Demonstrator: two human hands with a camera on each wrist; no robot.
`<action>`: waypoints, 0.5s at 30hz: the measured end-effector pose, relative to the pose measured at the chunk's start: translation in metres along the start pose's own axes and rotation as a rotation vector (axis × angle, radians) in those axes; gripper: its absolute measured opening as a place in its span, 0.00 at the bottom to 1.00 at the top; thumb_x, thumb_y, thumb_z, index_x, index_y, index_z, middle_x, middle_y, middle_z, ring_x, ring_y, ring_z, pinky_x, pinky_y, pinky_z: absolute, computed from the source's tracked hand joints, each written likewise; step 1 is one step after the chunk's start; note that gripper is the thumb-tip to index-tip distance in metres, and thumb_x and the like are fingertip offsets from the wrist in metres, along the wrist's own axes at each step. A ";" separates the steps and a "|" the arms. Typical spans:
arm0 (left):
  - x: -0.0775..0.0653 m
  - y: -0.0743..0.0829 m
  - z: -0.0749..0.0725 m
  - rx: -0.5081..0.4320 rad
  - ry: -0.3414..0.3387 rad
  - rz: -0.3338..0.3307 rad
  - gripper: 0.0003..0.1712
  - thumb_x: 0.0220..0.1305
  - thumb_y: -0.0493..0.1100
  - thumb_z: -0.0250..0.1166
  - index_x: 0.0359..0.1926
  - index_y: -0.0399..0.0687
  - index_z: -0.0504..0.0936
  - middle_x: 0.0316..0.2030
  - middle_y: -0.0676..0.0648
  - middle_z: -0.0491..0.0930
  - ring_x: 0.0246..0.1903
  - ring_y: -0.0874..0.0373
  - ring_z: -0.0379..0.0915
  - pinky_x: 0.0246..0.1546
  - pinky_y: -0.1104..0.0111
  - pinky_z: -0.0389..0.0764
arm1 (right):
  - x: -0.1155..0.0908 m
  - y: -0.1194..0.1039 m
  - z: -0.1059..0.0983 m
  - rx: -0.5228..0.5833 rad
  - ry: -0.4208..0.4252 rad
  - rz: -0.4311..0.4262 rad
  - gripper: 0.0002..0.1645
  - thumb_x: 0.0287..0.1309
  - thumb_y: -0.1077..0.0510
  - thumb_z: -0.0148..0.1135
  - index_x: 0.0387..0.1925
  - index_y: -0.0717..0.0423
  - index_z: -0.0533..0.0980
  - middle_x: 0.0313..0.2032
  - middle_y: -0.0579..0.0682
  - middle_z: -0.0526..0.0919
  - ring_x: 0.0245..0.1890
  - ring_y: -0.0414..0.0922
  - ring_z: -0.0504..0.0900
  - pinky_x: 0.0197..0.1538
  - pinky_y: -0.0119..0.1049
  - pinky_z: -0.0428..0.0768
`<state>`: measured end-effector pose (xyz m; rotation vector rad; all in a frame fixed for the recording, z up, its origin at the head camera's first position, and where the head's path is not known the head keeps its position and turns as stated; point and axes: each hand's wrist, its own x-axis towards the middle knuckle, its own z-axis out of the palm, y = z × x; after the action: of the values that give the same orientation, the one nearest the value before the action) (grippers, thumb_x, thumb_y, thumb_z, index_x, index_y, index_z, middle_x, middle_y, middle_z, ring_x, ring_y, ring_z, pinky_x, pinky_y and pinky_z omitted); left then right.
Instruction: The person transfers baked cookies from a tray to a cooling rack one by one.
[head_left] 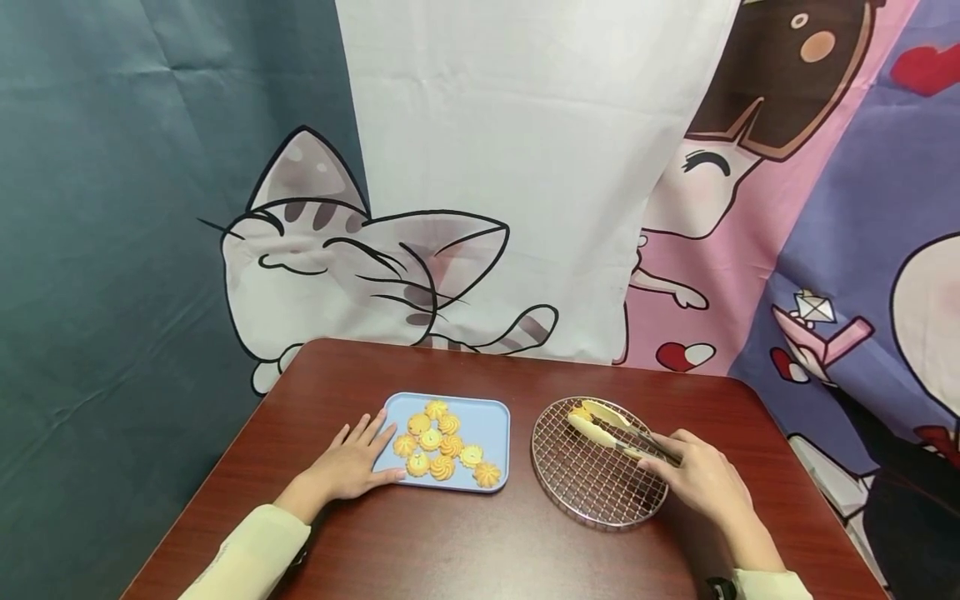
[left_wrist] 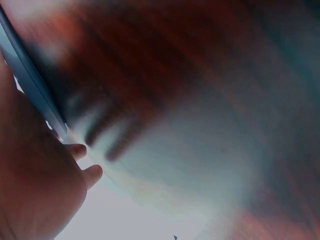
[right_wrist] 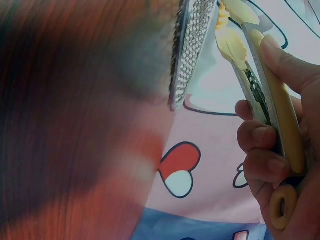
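My right hand (head_left: 701, 475) grips a pair of yellow-tipped tongs (head_left: 626, 435), also plain in the right wrist view as tongs (right_wrist: 280, 105) with thumb and fingers around the handles. Between the tong tips is a cookie (head_left: 579, 412), over the far left part of a round wire rack (head_left: 600, 487); whether it touches the mesh I cannot tell. My left hand (head_left: 348, 467) lies with fingers spread at the left edge of a light blue tray (head_left: 491, 425), touching its rim. Several yellow piped cookies (head_left: 442, 467) lie on that tray.
Tray and rack sit side by side on a dark red-brown wooden table (head_left: 480, 550), with a narrow strip of tabletop between them. Behind the table's far edge hangs a cartoon-printed cloth (head_left: 525, 167).
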<state>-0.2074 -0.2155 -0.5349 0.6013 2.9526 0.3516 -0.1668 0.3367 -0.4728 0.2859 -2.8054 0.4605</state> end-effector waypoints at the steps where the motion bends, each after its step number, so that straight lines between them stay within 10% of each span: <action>1: 0.000 0.000 0.000 -0.001 0.000 -0.001 0.55 0.65 0.77 0.52 0.78 0.44 0.60 0.79 0.37 0.48 0.76 0.33 0.45 0.70 0.35 0.48 | 0.000 0.002 0.000 -0.003 0.000 0.001 0.30 0.53 0.40 0.76 0.53 0.54 0.86 0.34 0.44 0.78 0.27 0.41 0.73 0.27 0.39 0.69; 15: -0.001 -0.001 -0.002 0.023 -0.020 -0.019 0.56 0.64 0.79 0.50 0.79 0.46 0.58 0.80 0.40 0.46 0.77 0.35 0.43 0.72 0.36 0.47 | 0.000 0.011 0.004 -0.020 0.016 0.011 0.29 0.52 0.42 0.77 0.51 0.54 0.86 0.34 0.44 0.79 0.28 0.42 0.74 0.27 0.41 0.71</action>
<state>-0.2075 -0.2171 -0.5335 0.5755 2.9452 0.3080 -0.1705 0.3450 -0.4798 0.2613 -2.7957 0.4349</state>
